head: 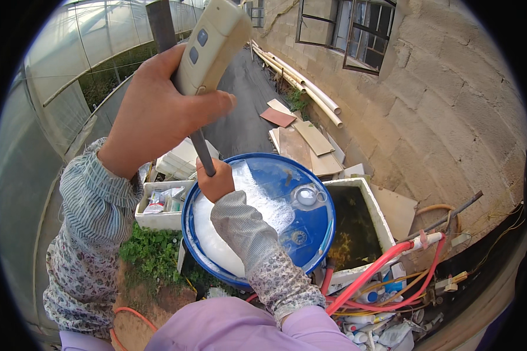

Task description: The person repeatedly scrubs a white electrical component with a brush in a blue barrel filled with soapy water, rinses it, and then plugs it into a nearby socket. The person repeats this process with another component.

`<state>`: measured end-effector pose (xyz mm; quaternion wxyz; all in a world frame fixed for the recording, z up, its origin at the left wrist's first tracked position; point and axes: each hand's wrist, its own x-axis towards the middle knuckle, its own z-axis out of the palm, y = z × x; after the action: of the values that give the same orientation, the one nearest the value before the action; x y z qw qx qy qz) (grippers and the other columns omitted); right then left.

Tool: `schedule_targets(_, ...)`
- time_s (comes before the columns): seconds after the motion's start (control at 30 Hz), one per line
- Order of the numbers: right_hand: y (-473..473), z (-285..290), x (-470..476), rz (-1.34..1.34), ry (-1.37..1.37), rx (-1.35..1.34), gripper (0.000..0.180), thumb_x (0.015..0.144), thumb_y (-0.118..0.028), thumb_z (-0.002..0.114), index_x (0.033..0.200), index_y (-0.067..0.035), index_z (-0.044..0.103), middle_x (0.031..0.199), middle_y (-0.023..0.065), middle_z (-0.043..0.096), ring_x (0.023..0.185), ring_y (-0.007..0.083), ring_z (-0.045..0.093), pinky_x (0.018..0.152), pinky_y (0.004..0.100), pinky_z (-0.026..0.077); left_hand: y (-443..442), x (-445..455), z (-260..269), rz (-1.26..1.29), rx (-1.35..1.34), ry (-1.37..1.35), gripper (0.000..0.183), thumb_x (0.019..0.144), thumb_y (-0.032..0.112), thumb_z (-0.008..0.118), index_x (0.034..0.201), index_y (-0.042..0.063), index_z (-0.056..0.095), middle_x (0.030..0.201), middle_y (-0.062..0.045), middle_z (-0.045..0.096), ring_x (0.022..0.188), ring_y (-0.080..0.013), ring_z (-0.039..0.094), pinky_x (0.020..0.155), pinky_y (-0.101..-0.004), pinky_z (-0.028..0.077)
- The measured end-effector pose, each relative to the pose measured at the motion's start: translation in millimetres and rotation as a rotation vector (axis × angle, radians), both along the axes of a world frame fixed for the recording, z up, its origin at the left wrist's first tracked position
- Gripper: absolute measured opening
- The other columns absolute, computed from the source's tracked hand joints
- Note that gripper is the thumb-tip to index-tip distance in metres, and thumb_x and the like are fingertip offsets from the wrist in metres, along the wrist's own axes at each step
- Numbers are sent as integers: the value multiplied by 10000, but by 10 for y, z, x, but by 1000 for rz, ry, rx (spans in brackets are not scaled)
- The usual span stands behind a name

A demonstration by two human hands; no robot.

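My left hand (156, 109) is raised close to the camera and wraps around a beige handheld remote control (213, 46) with two dark buttons. A grey pole (201, 147) runs behind that hand; whether its fingers also hold the pole is hidden. Lower down, my right hand (216, 180) grips the pole over a blue plastic drum (263, 159). White foam (263, 204) covers the left part of the drum's top. On the blue right part are a pale round cap (306, 195) and a second round fitting (298, 237). The pole's lower end is out of sight.
A foam box of dark water (388, 223) adjoins the drum on the right. A smaller foam box (160, 219) holds packets. Red hose (369, 267) loops above scattered bottles (369, 298). Boards (314, 138) and pale pipes (316, 92) lie along the block wall (448, 114).
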<state>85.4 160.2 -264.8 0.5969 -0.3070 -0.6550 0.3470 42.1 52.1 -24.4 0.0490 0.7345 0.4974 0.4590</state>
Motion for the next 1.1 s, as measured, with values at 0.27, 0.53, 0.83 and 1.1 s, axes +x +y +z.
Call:
schedule_targets(0.27, -143, -285, 629, -173, 8, -67, 223, 832, -79, 620, 669, 13, 498, 579, 206, 496, 492, 321, 501, 505, 390, 398, 115, 299, -279, -273, 67, 30, 415, 676, 235, 821, 976, 38, 613, 780, -10, 559, 694, -95, 548, 637, -267, 444)
schedule_targets(0.53, -328, -37, -12, 123, 80, -164, 315, 917, -203, 632, 689, 1, 557, 541, 24, 484, 522, 95, 446, 494, 302, 380, 149, -153, 81, 111, -15, -43, 380, 727, 330, 737, 944, 61, 581, 765, 11, 496, 711, -99, 509, 678, -276, 428)
schedule_targets(0.83, 349, -285, 428, -146, -20, 2, 211, 819, -73, 617, 668, 21, 504, 584, 210, 509, 499, 327, 515, 505, 389, 406, 381, 213, -306, -172, 0, 46, 401, 710, 242, 811, 986, 43, 597, 819, -31, 590, 737, -109, 567, 677, -284, 463)
schedule_targets(1.1, -114, -228, 664, -107, -8, -131, 332, 943, -199, 606, 682, -7, 530, 549, 25, 439, 547, 89, 400, 497, 302, 346, 388, 186, -117, -281, -21, 40, 400, 718, 299, 784, 992, 70, 601, 840, -18, 570, 753, -117, 546, 678, -280, 434)
